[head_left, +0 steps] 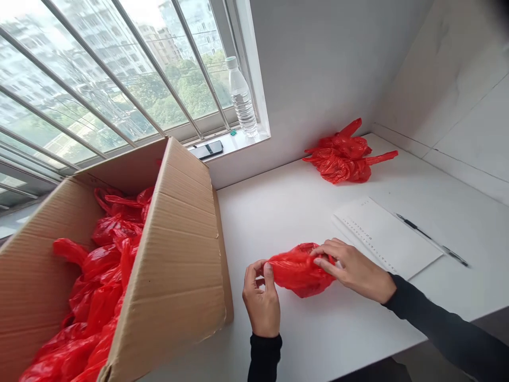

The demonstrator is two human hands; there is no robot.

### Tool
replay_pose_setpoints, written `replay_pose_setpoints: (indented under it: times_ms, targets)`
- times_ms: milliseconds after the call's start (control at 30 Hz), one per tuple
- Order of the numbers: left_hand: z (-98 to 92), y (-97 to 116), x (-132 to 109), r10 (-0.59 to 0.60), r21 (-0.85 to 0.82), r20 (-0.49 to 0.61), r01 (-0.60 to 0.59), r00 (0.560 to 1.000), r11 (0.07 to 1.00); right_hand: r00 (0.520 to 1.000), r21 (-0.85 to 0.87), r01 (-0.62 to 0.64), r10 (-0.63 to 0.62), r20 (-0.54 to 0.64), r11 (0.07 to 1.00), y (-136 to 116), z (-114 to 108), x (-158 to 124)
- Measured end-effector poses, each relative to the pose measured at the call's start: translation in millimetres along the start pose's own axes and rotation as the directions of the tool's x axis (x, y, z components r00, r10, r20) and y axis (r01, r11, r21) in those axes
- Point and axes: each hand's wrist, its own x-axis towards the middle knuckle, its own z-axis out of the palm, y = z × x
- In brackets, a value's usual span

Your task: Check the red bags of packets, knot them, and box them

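Note:
A crumpled red plastic bag (299, 271) lies on the white table (338, 329) in front of me. My left hand (261, 300) pinches the bag's left end between thumb and fingers. My right hand (353, 268) lies over the bag's right side, its fingers curled onto the plastic. Both arms wear dark sleeves. A big cardboard box (178, 254) stands at the left, full of several more red plastic bags (99, 281).
A pile of tied red bags (344, 156) lies at the table's back right. A white notebook (384, 236) and a pen (431, 239) lie right of my hands. On the windowsill stand a water bottle (242, 98) and a phone (207, 149).

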Motion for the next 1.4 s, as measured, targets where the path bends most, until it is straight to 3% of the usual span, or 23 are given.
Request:
replay_pose_setpoints:
  times_ms: [133, 333, 467, 567, 633, 700, 767, 867, 967, 1167, 1333, 1400]
  targets:
    - [-5.9, 2, 2, -0.03, -0.024, -0.053, 0.028, 0.998, 0.999, 0.986, 0.053, -0.144, 0.148, -0.081, 0.988, 1, -12, -2]
    - [3.5, 30, -3, 0.047, 0.026, 0.105, -0.05, 0.993, 0.998, 0.983, 0.25, -0.149, 0.171, -0.069, 0.957, -28, -24, -10]
    - [-7.9, 34, 1, 0.038, 0.053, -0.017, -0.037, 0.999, 0.998, 0.962, 0.321, -0.157, 0.219, -0.165, 0.934, -22, -35, -26]
    - [-20.7, 33, -1, 0.015, 0.054, -0.101, -0.009, 0.995, 0.999, 0.942, 0.256, -0.232, 0.282, -0.18, 0.938, -11, -41, -39]
    - [-24.5, 34, -5, -0.012, 0.016, -0.06, 0.013, 0.998, 1.0, 0.921, 0.171, -0.258, 0.295, -0.255, 0.951, -13, -42, -44]
    - [-24.1, 35, -9, -0.035, -0.044, 0.012, 0.035, 0.999, 0.998, 0.882, 0.064, -0.213, 0.22, -0.417, 0.975, -24, -40, -45]
    - [-22.2, 37, -11, -0.038, -0.099, 0.061, 0.044, 0.997, 0.994, 0.884, -0.109, -0.085, 0.024, -0.466, 0.99, -39, -38, -40]
    - [-22.2, 39, -13, -0.024, -0.151, 0.083, 0.036, 0.996, 0.988, 0.958, -0.341, 0.154, -0.225, -0.18, 0.927, -48, -33, -26]
    - [-25.0, 38, -13, -0.017, -0.193, 0.065, 0.03, 0.998, 0.981, 0.983, -0.348, 0.182, -0.172, 0.06, 0.919, -41, -30, -11]
    - [-17.3, 37, -10, -0.034, -0.215, 0.016, 0.037, 0.999, 0.976, 0.99, -0.284, 0.14, -0.124, 0.073, 0.948, -33, -34, -1]
    - [-9.5, 35, -6, -0.021, -0.168, 0.026, 0.025, 0.999, 0.986, 0.962, -0.314, 0.171, -0.088, 0.26, 0.934, -35, -38, 1]
    - [-11.9, 34, -7, -0.01, -0.151, 0.07, 0.021, 0.998, 0.988, 0.978, -0.288, 0.113, -0.057, 0.199, 0.951, -38, -44, 3]
